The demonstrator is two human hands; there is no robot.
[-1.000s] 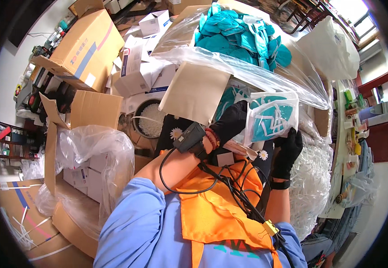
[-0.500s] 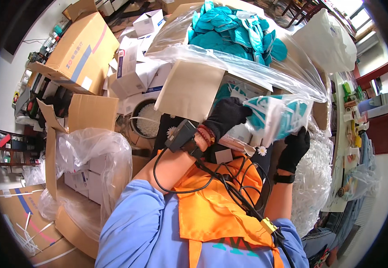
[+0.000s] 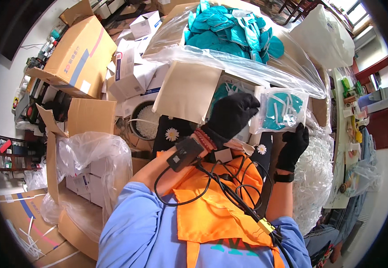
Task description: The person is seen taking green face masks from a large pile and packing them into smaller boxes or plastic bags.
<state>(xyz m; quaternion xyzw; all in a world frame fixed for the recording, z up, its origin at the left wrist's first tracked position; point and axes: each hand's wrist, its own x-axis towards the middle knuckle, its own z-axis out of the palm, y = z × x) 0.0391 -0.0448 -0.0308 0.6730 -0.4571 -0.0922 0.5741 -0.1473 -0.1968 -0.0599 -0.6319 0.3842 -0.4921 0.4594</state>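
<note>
A see-through plastic bag (image 3: 281,109) with teal masks and white straps inside is held up between my hands, its flat side facing me. My left hand (image 3: 234,114), in a black glove, is closed at the bag's left edge. My right hand (image 3: 293,147), also gloved in black, pinches the lower right corner. Just behind my left hand, an open box with a raised cardboard flap (image 3: 188,91) holds more teal masks, partly hidden by my glove. Beyond it, a heap of loose teal masks (image 3: 227,33) fills a large plastic-lined carton.
At the left stand a tall brown carton (image 3: 80,53) and an open carton lined with clear plastic (image 3: 93,154), with white boxes inside. White boxes (image 3: 129,73) pile up behind a bucket of white pellets (image 3: 147,120). A clear sack of white strips (image 3: 312,183) bulges at my right.
The bag has gone from crumpled and tilted to flatter and squarer toward me. My left hand has turned and shifted slightly right and nearer; my right hand has barely moved.
</note>
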